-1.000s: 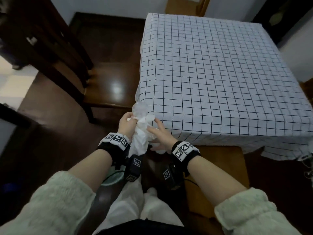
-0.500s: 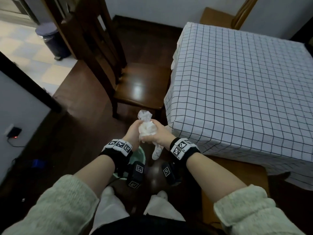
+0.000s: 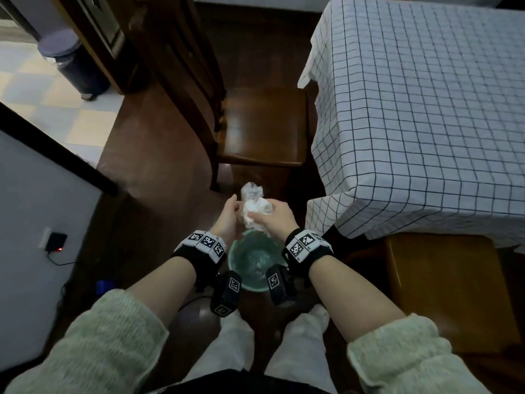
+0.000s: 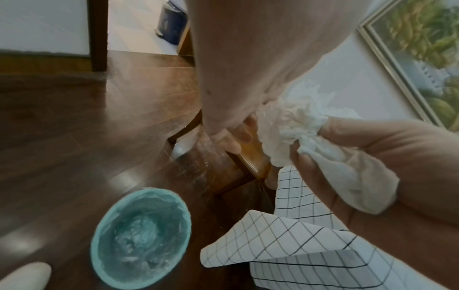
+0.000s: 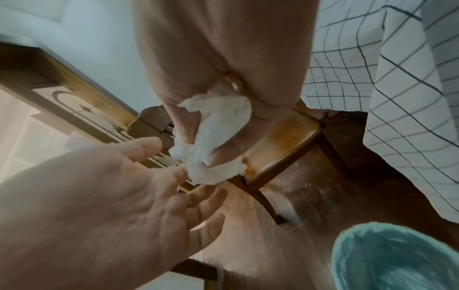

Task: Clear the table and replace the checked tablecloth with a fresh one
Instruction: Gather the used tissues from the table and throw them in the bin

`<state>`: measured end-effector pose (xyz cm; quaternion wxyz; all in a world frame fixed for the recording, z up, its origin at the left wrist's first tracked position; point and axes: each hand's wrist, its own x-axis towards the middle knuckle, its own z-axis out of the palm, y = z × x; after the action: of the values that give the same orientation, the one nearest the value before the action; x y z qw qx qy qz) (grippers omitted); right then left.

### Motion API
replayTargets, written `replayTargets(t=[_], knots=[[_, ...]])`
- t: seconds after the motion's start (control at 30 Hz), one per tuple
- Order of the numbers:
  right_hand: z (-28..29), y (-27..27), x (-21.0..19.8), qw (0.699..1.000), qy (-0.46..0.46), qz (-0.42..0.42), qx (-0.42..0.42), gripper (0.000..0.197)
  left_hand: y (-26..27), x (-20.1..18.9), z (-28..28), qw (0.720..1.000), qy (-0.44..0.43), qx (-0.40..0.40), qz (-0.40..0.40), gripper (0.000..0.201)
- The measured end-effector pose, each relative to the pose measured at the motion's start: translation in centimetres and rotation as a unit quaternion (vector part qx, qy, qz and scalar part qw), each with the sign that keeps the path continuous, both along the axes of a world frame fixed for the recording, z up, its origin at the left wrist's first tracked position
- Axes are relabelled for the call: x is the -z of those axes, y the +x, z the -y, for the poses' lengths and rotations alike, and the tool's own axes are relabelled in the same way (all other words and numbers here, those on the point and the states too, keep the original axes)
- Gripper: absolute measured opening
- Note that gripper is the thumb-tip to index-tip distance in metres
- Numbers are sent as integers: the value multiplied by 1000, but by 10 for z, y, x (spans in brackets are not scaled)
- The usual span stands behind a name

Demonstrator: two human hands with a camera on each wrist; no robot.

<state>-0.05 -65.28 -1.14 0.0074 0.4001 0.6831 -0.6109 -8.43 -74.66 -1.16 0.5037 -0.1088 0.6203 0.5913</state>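
A crumpled white tissue wad (image 3: 254, 207) is gripped in my right hand (image 3: 274, 217), fingers curled round it, just above a teal-lined bin (image 3: 231, 253) on the floor. My left hand (image 3: 228, 214) is close beside the wad on its left. In the right wrist view the left hand (image 5: 174, 176) shows an open palm with relaxed fingers near the wad (image 5: 213, 141). The checked tablecloth (image 3: 412, 109) covers the table to the right, and its corner (image 4: 285, 245) hangs down near the bin (image 4: 95, 253).
A dark wooden chair (image 3: 261, 126) stands ahead, between me and the table's left side. An orange wooden stool (image 3: 443, 288) sits at the right under the table edge. A dark pedal bin (image 3: 74, 66) stands far left on the tiled floor. A charger (image 3: 55, 241) is plugged into the left wall.
Both hands moved with the wad from the table corner to above the teal bin. The left hand, which held the wad, has opened; the right hand still grips it.
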Motion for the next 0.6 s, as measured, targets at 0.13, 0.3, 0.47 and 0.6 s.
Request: replayTargets(t=[0.13,0.3,0.47,0.6], knots=[[4,10,27,997,30,53,55,8,-18,31,17,994,-95,-9,-50,35],[-7,42,77,981,38,171,86,11,-25,68,23,973,-169,130,-91,26],[-9,50,145,968,22,238,71,12,-28,130,24,953,-205,193,-114,22],[-3,44,218,959,-2,283,8,30,-26,194,17,941,-210,234,-125,30]])
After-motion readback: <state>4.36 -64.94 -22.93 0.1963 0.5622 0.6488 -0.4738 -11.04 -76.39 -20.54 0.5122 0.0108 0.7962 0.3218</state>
